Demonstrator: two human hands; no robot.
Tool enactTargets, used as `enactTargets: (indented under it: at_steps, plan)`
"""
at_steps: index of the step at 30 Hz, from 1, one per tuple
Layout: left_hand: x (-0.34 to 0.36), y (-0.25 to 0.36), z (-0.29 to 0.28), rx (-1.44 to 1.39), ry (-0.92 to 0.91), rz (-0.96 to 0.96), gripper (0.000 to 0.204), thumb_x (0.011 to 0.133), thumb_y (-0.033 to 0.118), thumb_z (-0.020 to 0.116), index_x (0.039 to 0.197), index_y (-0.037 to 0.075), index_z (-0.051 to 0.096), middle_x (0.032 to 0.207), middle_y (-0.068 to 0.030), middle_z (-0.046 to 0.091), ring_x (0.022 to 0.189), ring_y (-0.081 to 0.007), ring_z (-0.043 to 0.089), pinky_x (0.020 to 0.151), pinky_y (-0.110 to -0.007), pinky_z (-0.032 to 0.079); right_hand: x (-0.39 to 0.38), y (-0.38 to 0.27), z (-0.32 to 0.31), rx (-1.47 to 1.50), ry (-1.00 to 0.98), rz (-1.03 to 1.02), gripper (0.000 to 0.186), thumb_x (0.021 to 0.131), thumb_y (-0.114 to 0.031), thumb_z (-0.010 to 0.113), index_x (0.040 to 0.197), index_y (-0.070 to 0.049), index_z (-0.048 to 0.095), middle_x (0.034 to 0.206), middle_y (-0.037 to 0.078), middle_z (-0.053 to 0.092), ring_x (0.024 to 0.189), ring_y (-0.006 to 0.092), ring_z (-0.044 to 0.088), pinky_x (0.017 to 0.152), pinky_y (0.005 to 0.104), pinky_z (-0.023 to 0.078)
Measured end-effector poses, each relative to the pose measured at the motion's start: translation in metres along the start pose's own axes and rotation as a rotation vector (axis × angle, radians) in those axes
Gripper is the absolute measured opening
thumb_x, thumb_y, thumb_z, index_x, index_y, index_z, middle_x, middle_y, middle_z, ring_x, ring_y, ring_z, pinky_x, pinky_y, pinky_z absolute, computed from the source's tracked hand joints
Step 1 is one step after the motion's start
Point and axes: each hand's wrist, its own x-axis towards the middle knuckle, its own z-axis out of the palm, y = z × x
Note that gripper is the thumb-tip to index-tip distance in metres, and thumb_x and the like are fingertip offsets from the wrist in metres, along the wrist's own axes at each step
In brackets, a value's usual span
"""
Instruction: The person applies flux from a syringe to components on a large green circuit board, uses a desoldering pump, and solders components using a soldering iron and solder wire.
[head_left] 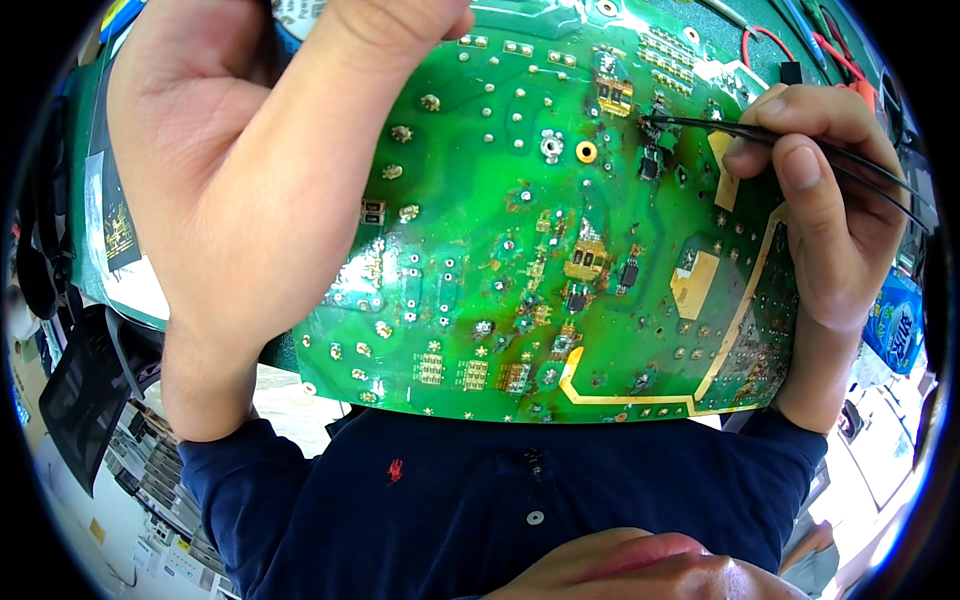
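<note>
Right hand point(835, 195): thumb and forefinger pinch a pair of slim black tweezers point(705, 124), shanks running back past the fingers toward the right rim. Tips lie at a cluster of small dark components point(652, 130) in the upper right part of a large green printed circuit board point(460, 195); whether the tips are closed on a part, cannot tell. The board lies left of this grip, its lower edge just in front of a navy blue shirt point(450, 520) with a small red embroidered mark point(396, 472) and a pale round button point(535, 518). Left hand point(235, 190) large in the foreground, over the board's left part, thumb raised toward the upper edge; fingers mostly hidden, so what that grip closes on, cannot tell. Behind its thumb, a sliver of a white-and-blue object point(298, 16) with fine print too small to read. Board: gold-coloured bare strips point(640, 399), one gold-rimmed round hole point(586, 152), solder joints, brownish staining around the mid and right components; any printing too fine to make out. By the right wrist, a bright blue packet point(897, 320) with bold white lettering. Red wires point(845, 62) near the upper right rim.
</note>
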Motion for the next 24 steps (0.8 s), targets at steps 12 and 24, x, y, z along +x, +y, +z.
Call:
enactTargets:
  at_steps: [12, 24]
  plan:
    - [0.000, 0.003, -0.004, 0.049, -0.022, -0.035, 0.020, 0.102, 0.019, 0.057, 0.105, 0.000, 0.063, 0.093, -0.0056, 0.065, 0.077, -0.0069, 0.049, 0.073, -0.021, 0.038, -0.006, 0.017, -0.020, 0.021, 0.097, 0.047, 0.022, 0.099, -0.012, 0.052, 0.109, 0.006, 0.060, 0.086, 0.009, 0.059, 0.073, 0.0121, 0.051, 0.071, 0.0260, 0.041]
    - [-0.001, 0.006, -0.003, 0.019, -0.022, -0.062, 0.021, 0.103, 0.020, 0.056, 0.103, 0.000, 0.063, 0.091, -0.0045, 0.063, 0.078, -0.0073, 0.048, 0.073, -0.021, 0.037, -0.008, 0.013, -0.012, -0.075, 0.122, 0.118, 0.018, 0.097, -0.010, 0.058, 0.107, 0.005, 0.062, 0.099, 0.009, 0.062, 0.079, 0.0100, 0.059, 0.071, 0.0217, 0.045]
